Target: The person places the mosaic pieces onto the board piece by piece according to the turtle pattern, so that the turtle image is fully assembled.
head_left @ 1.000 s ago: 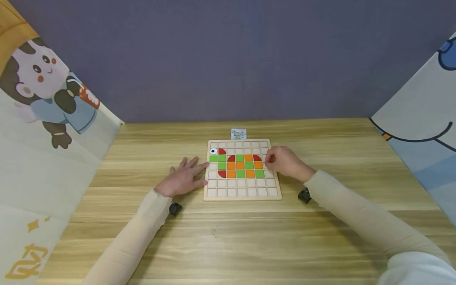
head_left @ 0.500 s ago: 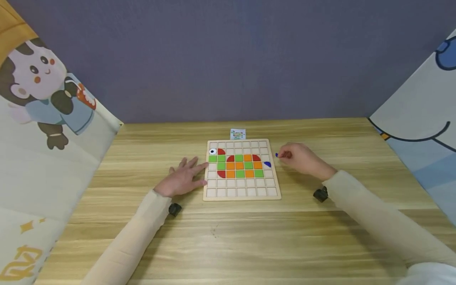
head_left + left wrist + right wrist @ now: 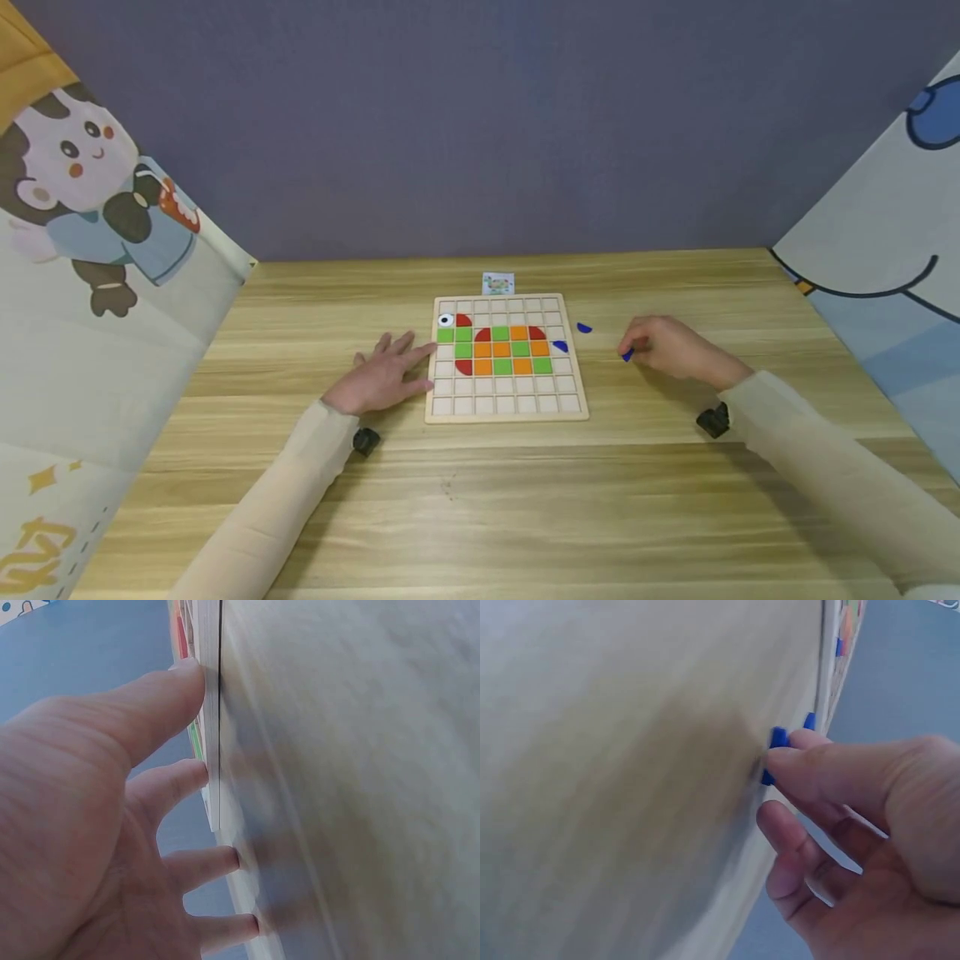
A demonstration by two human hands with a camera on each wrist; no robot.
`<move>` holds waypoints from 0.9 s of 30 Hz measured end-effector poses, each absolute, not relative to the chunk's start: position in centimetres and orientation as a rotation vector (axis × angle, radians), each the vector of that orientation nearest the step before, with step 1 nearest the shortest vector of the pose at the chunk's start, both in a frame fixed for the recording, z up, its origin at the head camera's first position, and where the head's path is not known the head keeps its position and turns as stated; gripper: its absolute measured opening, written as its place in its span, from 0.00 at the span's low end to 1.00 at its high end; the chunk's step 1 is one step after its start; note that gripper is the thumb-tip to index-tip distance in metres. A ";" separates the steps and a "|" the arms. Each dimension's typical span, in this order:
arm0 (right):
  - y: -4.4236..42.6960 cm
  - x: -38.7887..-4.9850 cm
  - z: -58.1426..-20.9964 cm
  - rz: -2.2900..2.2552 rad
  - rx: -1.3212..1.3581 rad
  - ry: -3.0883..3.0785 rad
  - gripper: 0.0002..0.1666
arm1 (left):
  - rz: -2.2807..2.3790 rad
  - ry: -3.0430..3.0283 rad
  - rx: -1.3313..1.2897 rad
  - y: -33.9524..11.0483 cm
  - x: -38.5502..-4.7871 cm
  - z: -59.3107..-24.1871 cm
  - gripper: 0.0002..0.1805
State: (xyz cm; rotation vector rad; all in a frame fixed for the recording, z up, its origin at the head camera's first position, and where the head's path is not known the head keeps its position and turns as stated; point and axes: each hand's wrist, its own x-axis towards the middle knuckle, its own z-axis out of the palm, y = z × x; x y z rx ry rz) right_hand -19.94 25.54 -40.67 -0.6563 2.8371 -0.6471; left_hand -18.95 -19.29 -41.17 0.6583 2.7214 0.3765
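A wooden grid board [image 3: 507,407] lies on the table, bearing green, orange and red tiles and a round eye tile [image 3: 446,320] in the shape of an animal. On the board's right side rests a blue leaf-shaped tile [image 3: 560,346]; a second blue tile [image 3: 584,327] lies on the table just off the right edge. My right hand [image 3: 671,346] pinches a third blue tile [image 3: 775,754] between thumb and index finger, close to the tabletop, right of the board. With fingers spread, my left hand [image 3: 378,375] touches the board's left edge with thumb and index finger [image 3: 176,780].
A small picture card [image 3: 498,283] lies behind the board's far edge. A grey-blue partition [image 3: 510,125] rises at the table's back, with cartoon-printed panels [image 3: 97,183] at both sides. The wood-grain table [image 3: 480,508] stretches around the board.
My right hand has left the board's right side, uncovering the blue tile there. It set another blue tile on the table, then moved right and nearer, now pinching one. The left hand stays put.
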 end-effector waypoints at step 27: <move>10.8 -19.5 -40.8 -0.853 -0.975 2.693 0.04 | 0.373 2.736 0.655 -19.3 -18.8 -41.1 0.36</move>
